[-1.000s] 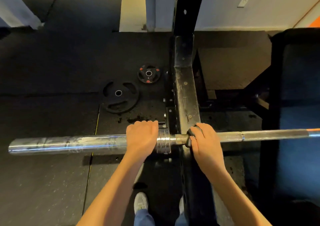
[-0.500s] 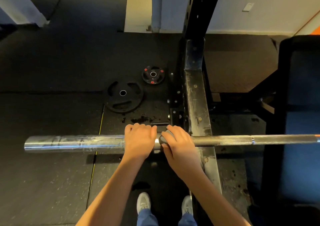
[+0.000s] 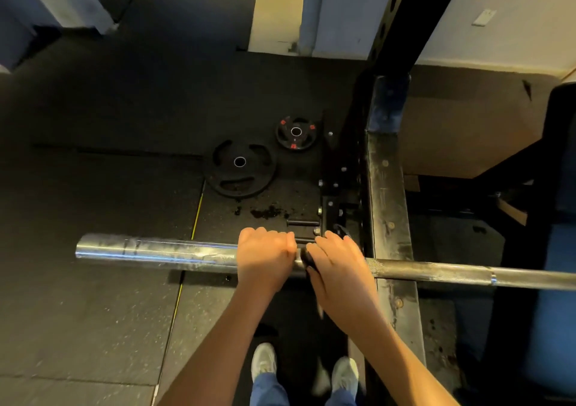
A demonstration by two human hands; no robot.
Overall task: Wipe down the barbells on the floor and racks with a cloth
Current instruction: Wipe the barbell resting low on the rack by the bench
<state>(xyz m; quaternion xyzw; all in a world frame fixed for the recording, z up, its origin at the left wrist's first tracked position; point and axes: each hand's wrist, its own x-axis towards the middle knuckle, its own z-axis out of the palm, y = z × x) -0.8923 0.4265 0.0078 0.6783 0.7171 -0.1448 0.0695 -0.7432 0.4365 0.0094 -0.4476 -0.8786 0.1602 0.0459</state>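
One barbell (image 3: pixel 156 251): left hand (image 3: pixel 265 257) curled round it; right hand (image 3: pixel 339 268) clasps cloth (image 3: pixel 308 259) on it, beside rack beam (image 3: pixel 386 187); left end over bare floor.

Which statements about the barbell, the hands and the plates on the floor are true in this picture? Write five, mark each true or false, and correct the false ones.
1. The left hand grips the barbell on its thick end sleeve. True.
2. The right hand holds a dark cloth against the bar. True.
3. Three weight plates lie on the floor. False: there are two, a larger plate and a smaller plate.
4. The smaller plate lies nearer the person's feet than the larger one. False: it lies farther away, beyond the larger plate.
5. In the picture the bar crosses the black rack beam. True.
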